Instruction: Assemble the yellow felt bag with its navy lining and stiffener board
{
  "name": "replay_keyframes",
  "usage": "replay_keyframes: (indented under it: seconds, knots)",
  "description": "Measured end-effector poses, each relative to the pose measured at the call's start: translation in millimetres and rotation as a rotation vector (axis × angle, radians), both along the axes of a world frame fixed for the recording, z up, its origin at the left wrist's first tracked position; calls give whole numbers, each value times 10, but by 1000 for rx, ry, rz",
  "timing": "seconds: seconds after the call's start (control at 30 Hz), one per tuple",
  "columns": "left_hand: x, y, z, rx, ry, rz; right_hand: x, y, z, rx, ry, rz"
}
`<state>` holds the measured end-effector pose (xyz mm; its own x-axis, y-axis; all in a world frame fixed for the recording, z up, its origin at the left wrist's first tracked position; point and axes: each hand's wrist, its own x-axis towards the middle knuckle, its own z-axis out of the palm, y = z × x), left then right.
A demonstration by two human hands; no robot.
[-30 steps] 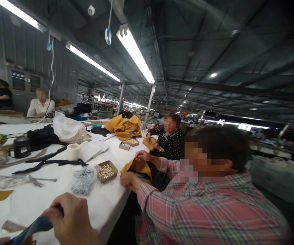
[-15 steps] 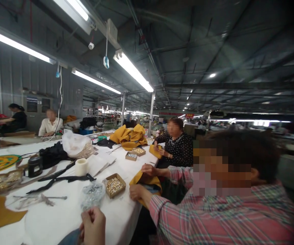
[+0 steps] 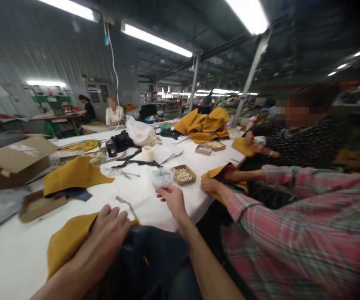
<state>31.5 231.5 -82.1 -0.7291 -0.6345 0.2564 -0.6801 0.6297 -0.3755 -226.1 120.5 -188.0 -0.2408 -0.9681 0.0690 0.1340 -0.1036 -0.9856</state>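
My left hand is closed over the edge of a mustard-yellow and dark blue piece at the table's front edge. My right hand is raised over the white table, its thumb and forefinger pinched together; whatever they hold is too small to make out. Just beyond it lies a clear bag of silvery bits, with a small cardboard box of gold-coloured studs on its right.
A co-worker in a plaid sleeve sits close on my right, handling yellow material. Left are a cardboard box and a shallow tray. Farther back are a tape roll and a yellow heap.
The view has swung left and downward. My left hand and the yellow and blue piece now show fully, and my right hand is seen with its forearm near the bag of silvery bits.
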Motion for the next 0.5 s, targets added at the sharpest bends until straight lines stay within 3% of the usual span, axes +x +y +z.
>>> replay_keyframes:
  seconds: [0.1,0.2,0.37,0.5]
  knots:
    - [264,373,-90,-13,-93,-78,242,177,181,-12,36,270]
    - [400,578,-240,-19,-75,-136,504,552,320,-38,112,514]
    - [579,753,-530,-13,123,-57,711,1102,359,-141,343,584]
    - [580,780,-572,-36,176,-68,736,1201,359,-207,439,611]
